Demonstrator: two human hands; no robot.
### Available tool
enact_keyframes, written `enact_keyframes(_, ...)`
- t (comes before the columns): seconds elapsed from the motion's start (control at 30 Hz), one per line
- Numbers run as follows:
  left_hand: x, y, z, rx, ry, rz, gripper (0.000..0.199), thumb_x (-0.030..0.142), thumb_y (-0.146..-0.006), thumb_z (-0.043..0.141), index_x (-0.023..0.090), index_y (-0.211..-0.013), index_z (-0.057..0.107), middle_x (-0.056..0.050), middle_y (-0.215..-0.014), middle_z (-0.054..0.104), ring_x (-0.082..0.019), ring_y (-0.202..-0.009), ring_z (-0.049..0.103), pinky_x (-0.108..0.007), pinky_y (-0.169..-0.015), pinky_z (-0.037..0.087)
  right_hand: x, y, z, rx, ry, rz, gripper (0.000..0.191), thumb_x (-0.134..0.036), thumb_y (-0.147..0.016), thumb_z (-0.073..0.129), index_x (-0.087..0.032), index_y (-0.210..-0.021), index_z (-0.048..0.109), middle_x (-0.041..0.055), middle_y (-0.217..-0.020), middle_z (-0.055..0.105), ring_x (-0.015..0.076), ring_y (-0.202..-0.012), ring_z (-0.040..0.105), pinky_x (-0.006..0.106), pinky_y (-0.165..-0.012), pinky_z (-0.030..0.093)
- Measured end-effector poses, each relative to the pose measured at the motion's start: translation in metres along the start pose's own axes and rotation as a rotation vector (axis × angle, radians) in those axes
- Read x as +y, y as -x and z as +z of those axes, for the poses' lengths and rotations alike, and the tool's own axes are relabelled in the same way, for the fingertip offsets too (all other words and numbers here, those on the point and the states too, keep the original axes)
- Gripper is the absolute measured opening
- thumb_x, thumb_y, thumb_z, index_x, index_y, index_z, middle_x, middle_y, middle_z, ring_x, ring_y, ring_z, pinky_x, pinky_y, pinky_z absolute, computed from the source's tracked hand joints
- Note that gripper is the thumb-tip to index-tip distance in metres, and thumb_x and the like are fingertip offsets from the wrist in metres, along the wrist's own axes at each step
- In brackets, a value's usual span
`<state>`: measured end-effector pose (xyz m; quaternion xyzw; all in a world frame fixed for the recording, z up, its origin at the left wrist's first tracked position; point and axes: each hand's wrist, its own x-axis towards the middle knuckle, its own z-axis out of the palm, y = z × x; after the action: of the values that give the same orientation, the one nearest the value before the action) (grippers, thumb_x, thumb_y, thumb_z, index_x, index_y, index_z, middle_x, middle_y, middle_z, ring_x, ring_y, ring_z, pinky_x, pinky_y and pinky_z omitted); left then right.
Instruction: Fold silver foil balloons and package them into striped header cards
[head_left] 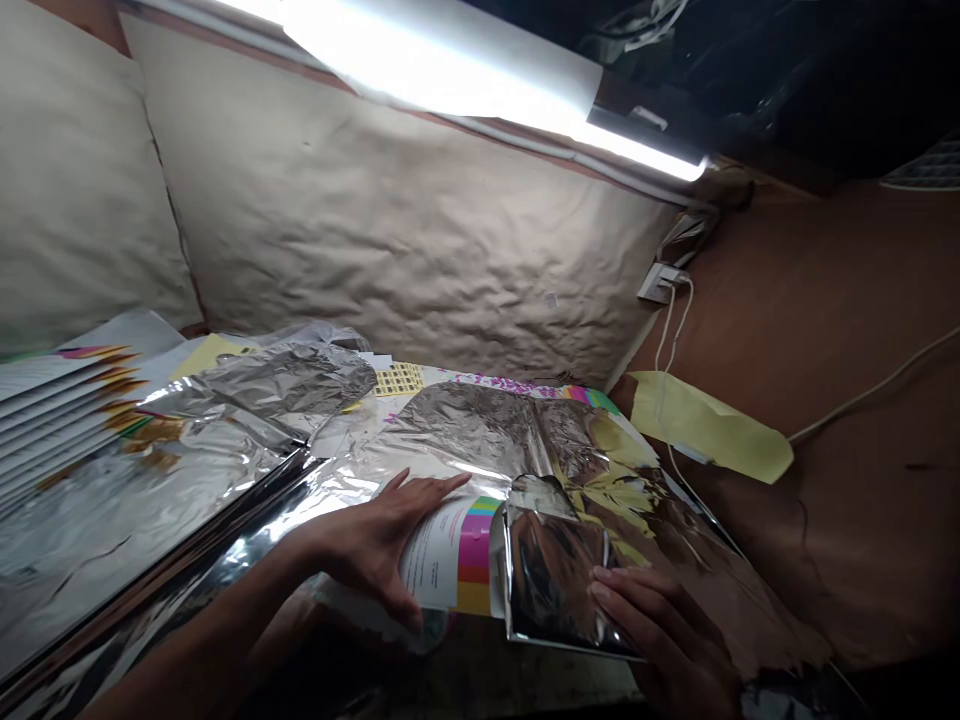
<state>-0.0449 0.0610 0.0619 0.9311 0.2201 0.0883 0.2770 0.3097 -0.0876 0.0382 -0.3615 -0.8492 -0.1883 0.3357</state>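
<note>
My left hand [379, 540] spans a white printed pack [439, 560] with magenta, red and orange bands, its thumb at the near edge and its fingers along the far edge. The pack's right end meets the mouth of a shiny silver foil pouch [559, 580]; how far it goes in is hidden. On the pouch's right part lies my right hand [660, 620], fingers on top and thumb out of sight beneath. Both things rest at the near edge of a table covered in silver foil [465, 425].
Stacked white printed sheets [52, 420] and crumpled foil [277, 385] lie at the left. A yellow label sheet [399, 379] is at the back. Torn yellow pieces [622, 490] show through the foil. Cables hang from a wall socket [661, 283] on the right, beside a yellow strip [709, 425].
</note>
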Motion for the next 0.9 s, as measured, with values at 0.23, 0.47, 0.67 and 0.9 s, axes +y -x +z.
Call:
enact_keyframes(0.23, 0.000, -0.004, 0.015, -0.027, -0.083, -0.015, 0.129, 0.064, -0.050, 0.080, 0.032, -0.155, 0.013, -0.013, -0.153, 0.037, -0.042, -0.142, 0.029, -0.067, -0.114, -0.001, -0.007, -0.006, 0.000, -0.166, -0.019, -0.007, 0.038, -0.009, -0.090, 0.054, -0.020, -0.125, 0.064, 0.0063, -0.110, 0.072, 0.0201, -0.102, 0.065, 0.033, -0.088, 0.052)
enact_keyframes(0.47, 0.009, -0.006, 0.018, -0.120, -0.134, -0.065, 0.126, 0.065, -0.050, 0.078, 0.026, -0.155, 0.021, -0.016, -0.151, 0.039, -0.044, -0.140, 0.029, -0.068, -0.114, 0.005, 0.003, -0.002, 0.011, -0.218, 0.098, -0.047, 0.043, -0.011, -0.090, 0.058, -0.025, -0.132, 0.060, 0.0041, -0.117, 0.071, 0.0168, -0.085, 0.066, 0.031, -0.076, 0.051)
enact_keyframes(0.67, 0.013, -0.006, 0.019, -0.091, -0.162, -0.107, 0.121, 0.065, -0.056, 0.075, 0.022, -0.155, 0.018, -0.018, -0.151, 0.038, -0.042, -0.140, 0.029, -0.066, -0.115, 0.007, -0.017, -0.017, 0.029, -0.158, -0.059, 0.035, 0.048, -0.007, -0.091, 0.050, -0.023, -0.136, 0.056, 0.0096, -0.115, 0.071, 0.0205, -0.094, 0.068, 0.031, -0.077, 0.055)
enact_keyframes(0.9, 0.006, -0.011, 0.028, 0.093, -0.283, -0.085, 0.127, 0.063, -0.054, 0.077, 0.024, -0.156, 0.011, -0.016, -0.153, 0.032, -0.039, -0.143, 0.024, -0.064, -0.116, 0.002, -0.031, -0.027, 0.039, -0.228, -0.630, 0.573, 0.052, -0.018, -0.093, 0.051, -0.027, -0.144, 0.046, 0.0127, -0.145, 0.048, 0.0261, -0.123, 0.057, 0.041, -0.099, 0.052)
